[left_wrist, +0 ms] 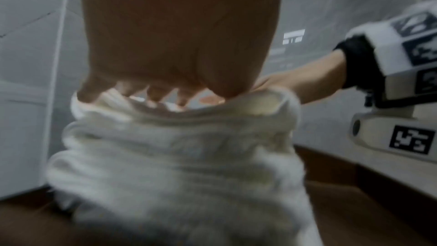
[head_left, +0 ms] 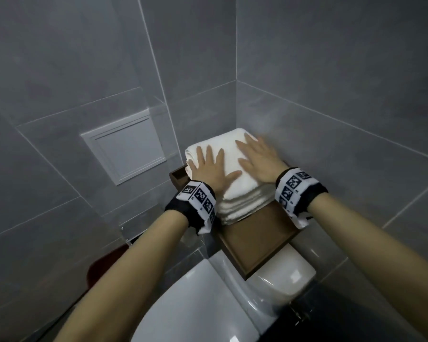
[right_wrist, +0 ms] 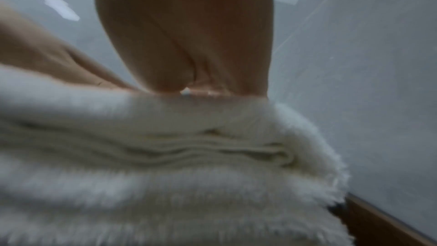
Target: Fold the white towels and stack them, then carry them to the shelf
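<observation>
Both arms reach forward, forearms bare, marker bands on both wrists. Left hand (head_left: 209,166) lies palm-down on the towel stack (head_left: 232,191), fingers (head_left: 201,152) straight and spread, thumb out to the right; it grips nothing. Right hand (head_left: 258,156) is also palm-down on the stack, fingers straight, pointing toward the wall corner, holding nothing. The hands sit side by side, just apart, each covering its half of the top towel.

Left wrist view: the palm (left_wrist: 179,35) presses on the top fold and the fingertips rest flat on the cloth; towel stack (left_wrist: 179,166) is directly beneath, folded layers visible. Right wrist view is blurred: the palm (right_wrist: 187,35) is flat on the stack (right_wrist: 165,156), folded edges facing the camera, tile wall just beside them.

The stack is several folded white towels, edges roughly aligned, pushed into the corner of the grey tiled wall (head_left: 331,70). It rests on the far end of a brown wooden shelf (head_left: 255,240) with a raised rim; the near part of the shelf is bare wood. The shelf is above the white toilet (head_left: 208,304). White access panel (head_left: 124,149) is on the wall to the left.
</observation>
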{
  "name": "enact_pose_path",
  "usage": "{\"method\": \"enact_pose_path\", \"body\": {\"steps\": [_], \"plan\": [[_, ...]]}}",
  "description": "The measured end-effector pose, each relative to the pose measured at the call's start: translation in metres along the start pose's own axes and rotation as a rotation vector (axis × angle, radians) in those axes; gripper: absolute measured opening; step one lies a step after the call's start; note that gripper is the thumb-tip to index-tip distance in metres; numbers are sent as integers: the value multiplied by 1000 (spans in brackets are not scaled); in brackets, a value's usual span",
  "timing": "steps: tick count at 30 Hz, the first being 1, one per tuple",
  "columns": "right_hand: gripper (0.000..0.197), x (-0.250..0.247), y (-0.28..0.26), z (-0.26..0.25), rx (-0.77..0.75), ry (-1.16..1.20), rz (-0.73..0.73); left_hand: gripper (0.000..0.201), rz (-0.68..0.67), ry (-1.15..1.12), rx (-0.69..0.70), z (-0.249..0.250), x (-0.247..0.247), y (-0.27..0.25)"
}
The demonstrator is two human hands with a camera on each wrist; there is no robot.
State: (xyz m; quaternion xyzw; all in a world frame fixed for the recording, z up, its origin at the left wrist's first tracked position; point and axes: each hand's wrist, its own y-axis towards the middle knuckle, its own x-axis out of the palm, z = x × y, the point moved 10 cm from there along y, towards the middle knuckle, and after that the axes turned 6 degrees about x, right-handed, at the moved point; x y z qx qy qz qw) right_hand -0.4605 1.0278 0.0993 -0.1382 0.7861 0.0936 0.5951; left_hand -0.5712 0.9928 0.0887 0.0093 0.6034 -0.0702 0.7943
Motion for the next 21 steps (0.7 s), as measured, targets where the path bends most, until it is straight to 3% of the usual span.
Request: {"method": "enact_pose_path", "body": {"steps": [2, 6, 15, 18, 21], "plan": [[54, 24, 2, -4, 24, -50, -69, 77, -18, 7, -51, -11, 16, -1], [51, 50, 8, 0, 62, -73, -19, 71, -25, 4, -76, -21, 35, -3], [50, 47, 14, 3, 31, 42, -21, 65, -29, -157, -38, -21, 34, -3], [41, 22, 7, 8, 70, 392, 77, 62, 4, -350, 24, -24, 20, -3], [26, -14, -15, 20, 158, 903, 273, 43, 288, -808, 90, -38, -28, -21]]}}
